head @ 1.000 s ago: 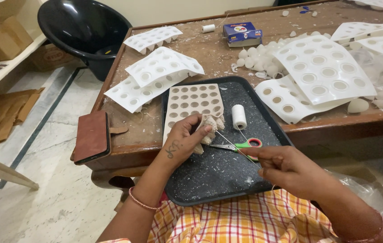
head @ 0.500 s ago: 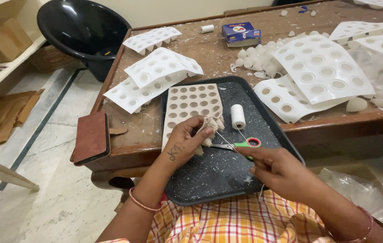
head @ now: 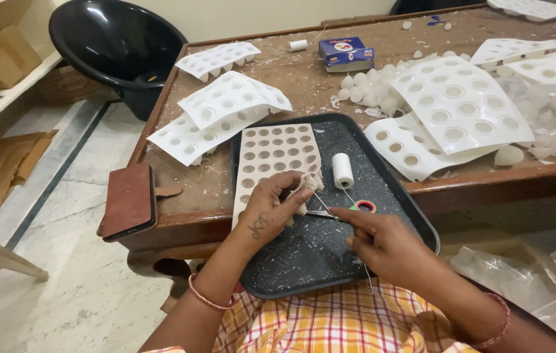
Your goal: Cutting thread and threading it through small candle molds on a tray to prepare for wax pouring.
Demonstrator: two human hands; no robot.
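Note:
My left hand (head: 266,210) grips the near right corner of a beige mould sheet (head: 271,157) with several round holes, lifting that corner off the black tray (head: 320,252). My right hand (head: 382,243) pinches a thin needle with thread, its tip pointing at the lifted corner. A white thread spool (head: 342,170) stands upright on the tray just right of the sheet. Scissors with green and red handles (head: 360,206) lie on the tray, partly hidden by my right hand.
White mould sheets (head: 457,104) and loose white wax pieces (head: 369,88) cover the wooden table (head: 304,72). A blue box (head: 346,52) and a small spool (head: 298,45) sit at the back. A brown phone case (head: 128,201) overhangs the left edge; a black chair (head: 118,46) stands beyond.
My right hand has moved left toward the lifted corner, bringing the needle closer. My left hand keeps its hold on the sheet.

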